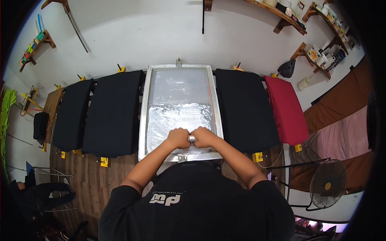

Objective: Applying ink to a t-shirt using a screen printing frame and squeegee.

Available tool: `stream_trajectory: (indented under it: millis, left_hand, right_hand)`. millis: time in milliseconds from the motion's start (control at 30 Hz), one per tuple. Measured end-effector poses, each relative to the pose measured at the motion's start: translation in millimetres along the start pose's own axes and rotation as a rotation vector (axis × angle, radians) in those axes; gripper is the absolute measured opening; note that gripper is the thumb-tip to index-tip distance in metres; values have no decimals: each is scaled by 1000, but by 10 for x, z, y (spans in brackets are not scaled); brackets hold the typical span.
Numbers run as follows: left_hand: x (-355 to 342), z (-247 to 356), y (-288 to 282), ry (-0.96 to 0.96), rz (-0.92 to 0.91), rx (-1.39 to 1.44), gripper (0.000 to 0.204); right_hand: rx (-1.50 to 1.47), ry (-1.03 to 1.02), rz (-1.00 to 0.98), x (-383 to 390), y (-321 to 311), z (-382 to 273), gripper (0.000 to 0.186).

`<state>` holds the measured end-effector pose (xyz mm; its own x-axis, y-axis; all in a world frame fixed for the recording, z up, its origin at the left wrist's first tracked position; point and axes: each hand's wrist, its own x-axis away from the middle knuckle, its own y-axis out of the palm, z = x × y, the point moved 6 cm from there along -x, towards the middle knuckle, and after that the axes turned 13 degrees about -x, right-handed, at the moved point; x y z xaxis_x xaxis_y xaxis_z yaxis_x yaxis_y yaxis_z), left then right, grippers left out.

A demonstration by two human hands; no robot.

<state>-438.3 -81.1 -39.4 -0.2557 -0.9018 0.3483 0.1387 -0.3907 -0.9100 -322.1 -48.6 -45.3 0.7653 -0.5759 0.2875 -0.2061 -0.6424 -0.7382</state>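
Observation:
Both my hands are closed, side by side, over the near part of a silver metal-framed printing screen [143, 120]. My left hand [178, 137] and my right hand [204, 137] grip a short-looking silver handle [191, 138] between them. Only its middle shows; the rest is hidden by my fists. Under it, the screen's mesh [179, 90] looks greyish at the far half and shiny and wrinkled at the near half. A clamp [178, 62] sits at the frame's far edge, another piece of hardware [182, 158] at its near edge.
Boards covered in black cloth stand left [114, 112] and right [245, 110] of the screen, with a red one [285, 108] farther right. Yellow brackets [104, 162] stick out below them. A standing fan [328, 184] is at lower right. Wall shelves [281, 16] hold containers.

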Motion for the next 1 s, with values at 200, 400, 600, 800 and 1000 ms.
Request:
stream_trajectory:
  millis: [200,400,600,800,1000]
  left_hand:
    - [-538,-237,-82,-47,244,-42,19]
    - [-211,-61,3,39,127,-20,21]
    - [279,205,250,83,59,20,22]
    - [93,81,93,84,5,-23,20]
    - [-39,52,176,73,584,2,18]
  right_hand:
    - [109,-59,277,-390,-324,158,17]
    - [85,-46,111,-170,-16,140,17]
    - [-11,12,44,353,293,-155,22]
    - [-30,-5,6,168,67,-70,24]
    - [41,-99,416,60,29,18,18]
